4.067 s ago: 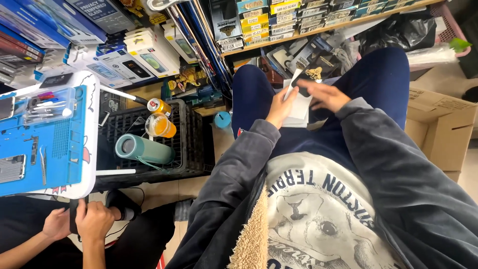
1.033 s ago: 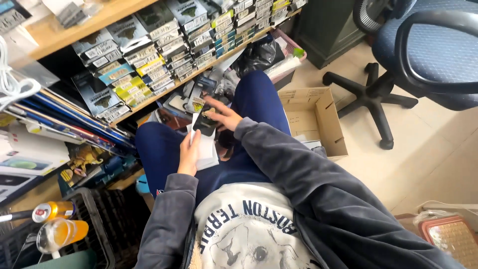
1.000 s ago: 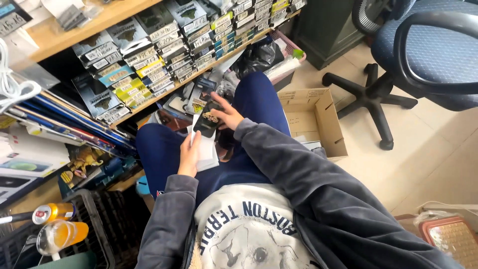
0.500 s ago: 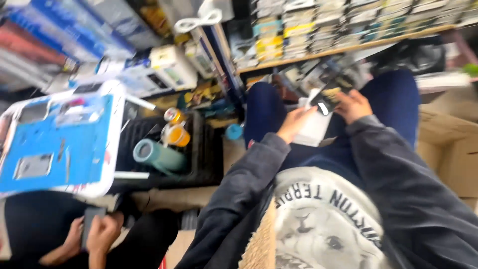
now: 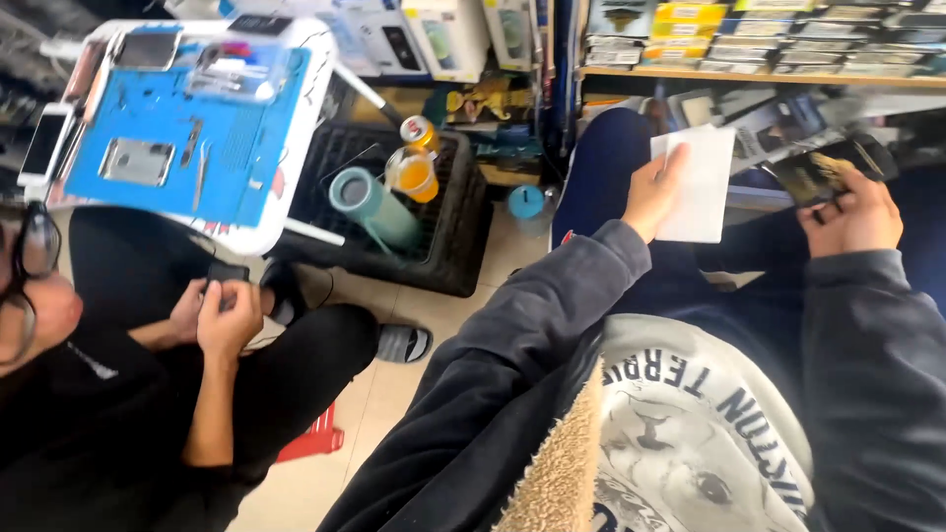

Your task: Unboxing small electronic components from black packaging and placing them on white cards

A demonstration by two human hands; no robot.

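My left hand (image 5: 652, 189) holds a flat white packet (image 5: 698, 184) by its left edge, above my blue-trousered knee. My right hand (image 5: 853, 217) grips a small dark rectangular item (image 5: 826, 169), blurred, near the lower shelf. Both hands are raised over my lap in front of a shelf (image 5: 759, 77) packed with small boxed packets. My dark sleeves and a grey printed sweatshirt fill the lower frame.
A person in black sits at the left, their hands (image 5: 222, 310) on a small dark device. A white stool with a blue mat (image 5: 187, 118) carries tools and phones. A black crate (image 5: 414, 212) holds a teal roll and orange bottles.
The view has swung left and steadied. My hands have moved apart: the white packet stays in the left, the dark item has gone right with my right hand.
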